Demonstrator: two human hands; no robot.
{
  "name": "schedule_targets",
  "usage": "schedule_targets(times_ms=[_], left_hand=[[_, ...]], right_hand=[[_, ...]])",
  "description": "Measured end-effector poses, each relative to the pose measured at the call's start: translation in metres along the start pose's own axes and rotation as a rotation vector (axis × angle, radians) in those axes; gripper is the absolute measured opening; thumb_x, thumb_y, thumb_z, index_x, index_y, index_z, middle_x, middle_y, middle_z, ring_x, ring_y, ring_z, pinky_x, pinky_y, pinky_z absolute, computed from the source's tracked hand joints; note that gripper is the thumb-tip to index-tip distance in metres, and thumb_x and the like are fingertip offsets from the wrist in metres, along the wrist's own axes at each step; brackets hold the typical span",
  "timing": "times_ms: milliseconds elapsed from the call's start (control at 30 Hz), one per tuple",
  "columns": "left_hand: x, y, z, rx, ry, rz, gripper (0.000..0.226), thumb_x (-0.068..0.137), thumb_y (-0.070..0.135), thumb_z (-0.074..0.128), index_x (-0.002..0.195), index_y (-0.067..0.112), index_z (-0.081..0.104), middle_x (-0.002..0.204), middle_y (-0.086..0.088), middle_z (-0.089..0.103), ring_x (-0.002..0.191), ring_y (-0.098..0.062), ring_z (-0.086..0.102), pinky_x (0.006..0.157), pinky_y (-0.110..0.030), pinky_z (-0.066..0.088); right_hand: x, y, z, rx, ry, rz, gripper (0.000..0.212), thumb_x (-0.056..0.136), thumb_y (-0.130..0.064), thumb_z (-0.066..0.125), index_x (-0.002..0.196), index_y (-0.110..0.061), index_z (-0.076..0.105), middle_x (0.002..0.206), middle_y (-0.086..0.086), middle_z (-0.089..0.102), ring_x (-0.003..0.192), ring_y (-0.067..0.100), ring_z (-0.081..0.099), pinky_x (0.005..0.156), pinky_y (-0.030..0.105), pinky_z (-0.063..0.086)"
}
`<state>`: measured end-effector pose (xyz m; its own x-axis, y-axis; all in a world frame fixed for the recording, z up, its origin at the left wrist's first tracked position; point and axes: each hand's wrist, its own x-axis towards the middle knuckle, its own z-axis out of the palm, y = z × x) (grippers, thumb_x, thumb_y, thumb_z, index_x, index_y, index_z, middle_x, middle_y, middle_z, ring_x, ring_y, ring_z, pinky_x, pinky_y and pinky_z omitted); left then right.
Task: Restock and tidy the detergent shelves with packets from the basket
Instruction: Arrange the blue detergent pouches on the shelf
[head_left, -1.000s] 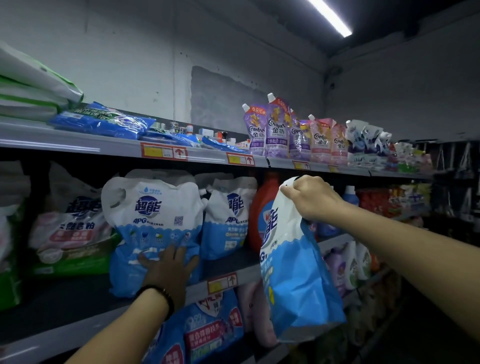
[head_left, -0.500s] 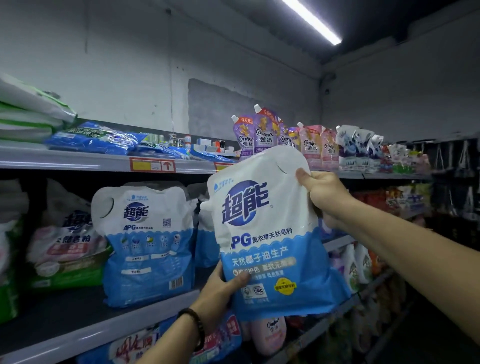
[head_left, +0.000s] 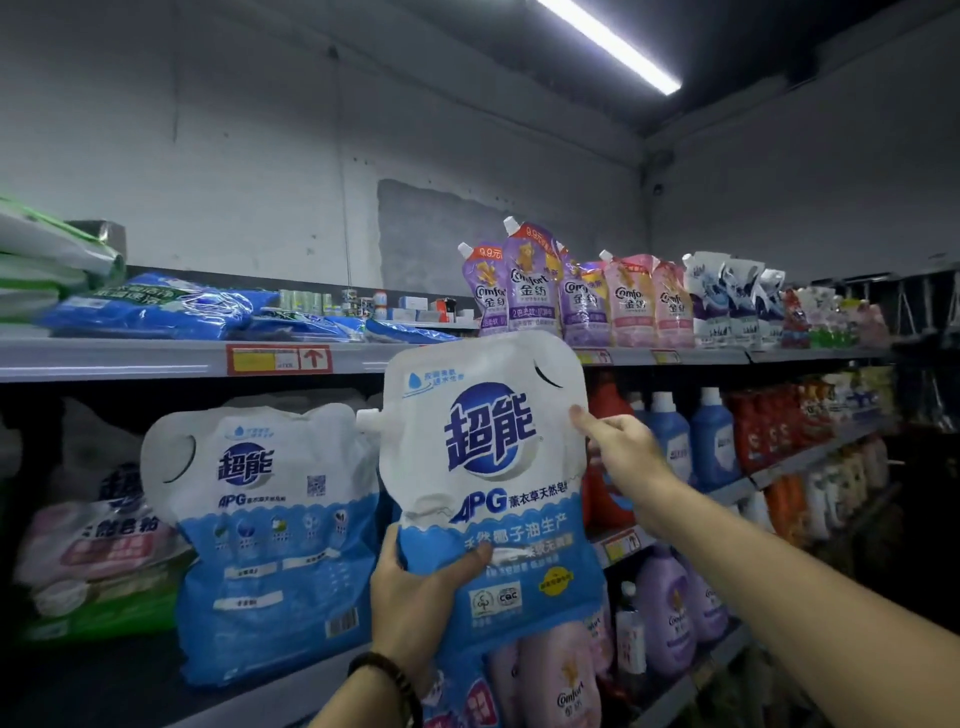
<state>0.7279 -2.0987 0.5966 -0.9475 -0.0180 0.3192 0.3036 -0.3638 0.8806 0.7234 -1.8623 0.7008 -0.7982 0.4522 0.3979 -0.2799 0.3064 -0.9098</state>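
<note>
A: State the position of the packet.

B: The white and blue detergent packet is upright, in the air, in front of the middle shelf. Its printed face points toward the camera. Its top edge overlaps the front rail of the top shelf. Its spout points left.

A: State the grip of each hand.

B: The left hand supports the packet from below at the lower left corner. The thumb lies across the blue front panel; the fingers are closed behind the packet. A dark bead bracelet sits on that wrist. The right hand pinches the right edge of the packet at mid-height. The thumb tip presses on the white front; the other fingers curl behind the edge. Both hands are closed on the same packet.

A: State what stands on the middle shelf.

B: A second packet of the same brand stands just left of the held one, with its back label facing out. Left of it lies a pink and green bag. Right of the held packet stand a red bottle and blue bottles.

A: State what is on the top shelf.

B: Flat blue packs lie at the left. Purple and pink softener pouches stand upright at the right, above the held packet.

A: State what is below.

B: Pink pouches and purple bottles occupy the lower shelf. The basket is not in view.
</note>
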Motion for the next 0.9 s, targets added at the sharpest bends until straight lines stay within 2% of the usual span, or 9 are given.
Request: schedule_targets(times_ms=[67,167,233,333,400,533,667,767,900], left_hand=[[0.014,-0.003,-0.002,0.018,0.05,0.02,0.061,0.06,0.007,0.1,0.11,0.022,0.068,0.097,-0.005,0.082,0.085,-0.032,0.08,0.078,-0.056,0.065],[0.037,-0.008,-0.004,0.088,0.105,0.059,0.066,0.054,0.021,0.104,0.109,0.029,0.069,0.099,0.001,0.082,0.088,-0.026,0.08,0.079,-0.051,0.066],[0.05,-0.012,-0.005,0.188,0.12,0.104,0.067,0.053,0.029,0.105,0.109,0.033,0.068,0.101,0.005,0.081,0.087,-0.019,0.08,0.076,-0.044,0.067],[0.07,-0.017,-0.004,0.29,0.138,0.157,0.062,0.06,0.028,0.102,0.109,0.033,0.066,0.099,0.012,0.077,0.08,-0.008,0.076,0.067,-0.026,0.064],[0.085,-0.022,0.001,0.359,0.171,0.151,0.067,0.059,0.039,0.101,0.114,0.035,0.063,0.104,0.015,0.073,0.089,-0.011,0.073,0.079,-0.032,0.064],[0.115,-0.043,-0.001,0.48,0.21,0.209,0.064,0.059,0.042,0.1,0.112,0.031,0.065,0.107,0.01,0.075,0.094,-0.014,0.072,0.088,-0.04,0.063],[0.139,-0.058,-0.014,0.448,0.156,0.25,0.055,0.072,0.022,0.096,0.116,0.025,0.062,0.109,0.006,0.074,0.098,-0.014,0.071,0.086,-0.032,0.059],[0.15,-0.078,-0.023,0.458,0.094,0.253,0.061,0.082,0.018,0.089,0.131,0.026,0.053,0.124,0.004,0.069,0.111,-0.012,0.068,0.097,-0.034,0.056],[0.155,-0.104,-0.032,0.451,0.1,0.195,0.06,0.09,0.026,0.081,0.137,0.022,0.043,0.129,-0.001,0.065,0.112,-0.017,0.065,0.096,-0.035,0.052]], right_hand=[[-0.005,0.021,0.011,-0.035,-0.162,0.127,0.088,0.06,-0.088,0.079,0.107,-0.015,0.07,0.103,0.0,0.077,0.095,0.022,0.072,0.085,0.039,0.057],[-0.017,0.038,0.031,-0.018,-0.372,0.265,0.063,0.075,-0.05,0.092,0.12,-0.018,0.06,0.102,-0.001,0.075,0.083,0.015,0.072,0.067,0.028,0.059],[-0.016,0.046,0.043,0.055,-0.354,0.301,0.052,0.082,-0.032,0.091,0.12,-0.022,0.057,0.094,-0.001,0.073,0.071,0.012,0.07,0.048,0.019,0.052],[-0.001,0.051,0.065,0.194,-0.379,0.315,0.063,0.068,-0.037,0.098,0.118,-0.023,0.063,0.092,0.002,0.078,0.072,0.019,0.076,0.054,0.026,0.06],[0.013,0.054,0.078,0.241,-0.342,0.348,0.079,0.057,-0.044,0.102,0.124,-0.027,0.064,0.101,0.005,0.08,0.081,0.026,0.079,0.064,0.041,0.065],[0.032,0.06,0.094,0.244,-0.283,0.303,0.039,0.087,-0.025,0.087,0.119,-0.023,0.065,0.1,0.004,0.076,0.079,0.023,0.072,0.053,0.033,0.057],[0.036,0.085,0.119,0.339,-0.235,0.313,0.038,0.086,-0.016,0.087,0.117,-0.028,0.068,0.105,0.005,0.077,0.093,0.031,0.073,0.074,0.054,0.066],[0.033,0.111,0.133,0.399,-0.223,0.248,0.026,0.09,-0.006,0.082,0.103,-0.027,0.073,0.094,0.002,0.081,0.088,0.03,0.077,0.077,0.052,0.065],[0.026,0.13,0.13,0.397,-0.254,0.17,0.026,0.092,-0.004,0.079,0.11,-0.021,0.072,0.103,0.002,0.082,0.092,0.028,0.08,0.064,0.038,0.061]])
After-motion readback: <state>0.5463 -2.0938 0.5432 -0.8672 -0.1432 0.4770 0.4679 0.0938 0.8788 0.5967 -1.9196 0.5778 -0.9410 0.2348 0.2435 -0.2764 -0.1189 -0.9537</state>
